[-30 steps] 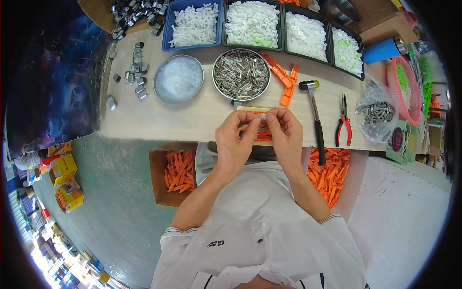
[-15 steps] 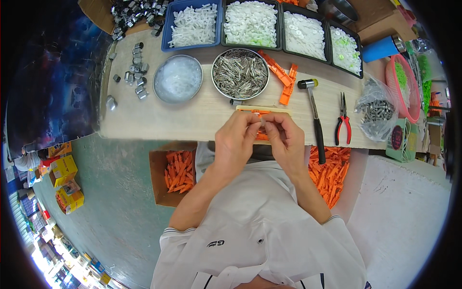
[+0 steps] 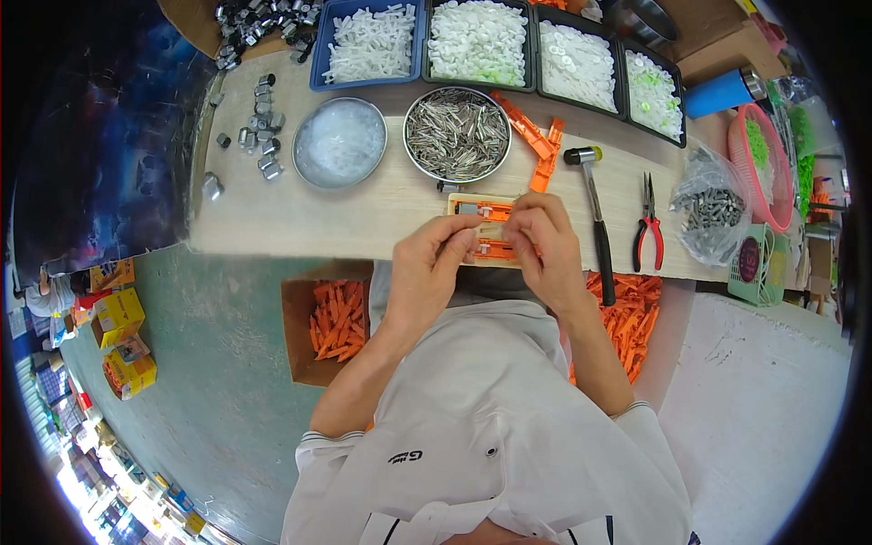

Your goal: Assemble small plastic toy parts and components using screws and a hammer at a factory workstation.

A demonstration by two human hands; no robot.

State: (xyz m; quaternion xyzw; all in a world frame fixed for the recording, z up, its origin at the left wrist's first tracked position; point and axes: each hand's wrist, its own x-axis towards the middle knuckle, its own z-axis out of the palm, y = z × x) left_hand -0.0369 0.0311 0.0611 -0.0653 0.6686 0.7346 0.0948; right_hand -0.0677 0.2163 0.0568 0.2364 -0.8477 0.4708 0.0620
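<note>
Workbench (image 3: 300,222) of pale wood, seen from above, with the person's two hands meeting at its near edge over a small wooden block (image 3: 490,232) that carries orange plastic pieces. The left hand (image 3: 427,268) and right hand (image 3: 543,241) have their fingertips pinched together above the block; whatever small part they pinch is hidden. The work looks best done low over the block, wrists steady, so nothing drops. Behind stand trays of white parts (image 3: 477,41), a bowl of metal pins (image 3: 456,133) and a bowl of clear bits (image 3: 340,143). A hammer (image 3: 595,218) and red pliers (image 3: 649,222) lie just right of the hands, close enough to catch an elbow. Boxes of orange pieces (image 3: 336,320) sit below.
</note>
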